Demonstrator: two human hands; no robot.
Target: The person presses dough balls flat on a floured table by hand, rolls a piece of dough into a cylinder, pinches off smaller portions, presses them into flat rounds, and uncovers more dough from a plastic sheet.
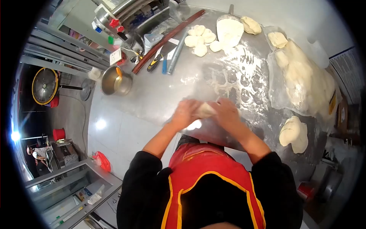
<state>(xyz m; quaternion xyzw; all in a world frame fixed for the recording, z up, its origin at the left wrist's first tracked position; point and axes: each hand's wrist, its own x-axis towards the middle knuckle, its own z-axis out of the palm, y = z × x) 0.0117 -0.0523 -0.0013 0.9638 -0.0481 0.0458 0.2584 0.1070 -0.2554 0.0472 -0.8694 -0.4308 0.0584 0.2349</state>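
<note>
Stretching side to side between the hands, a short piece of dough [206,110] is showing its pale middle just above the near part of the steel table [164,89]. Long axis is running roughly crosswise, one end pointing into the left hand [185,113], the other into the right hand [227,113]. Both ends are hiding under fingers; exact tilt is blurring.

Grip: left hand is grasping the left end, fingers curling over it; right hand is grasping the right end likewise. Whether the dough is touching the table, cannot tell.

Ahead and to the right of the grip, loose flour [248,76] is spreading in streaks. Beyond, a cluster of dough rounds [199,38] is sitting beside a large dough slab [230,32]. Right of the grip, a folded dough lump [293,133] is lying nearer the body, plastic-covered dough [305,76] farther forward. Left and ahead, a metal pot [118,86] is standing; between it and the rounds, a red-brown rod [167,40] is slanting away.
</note>
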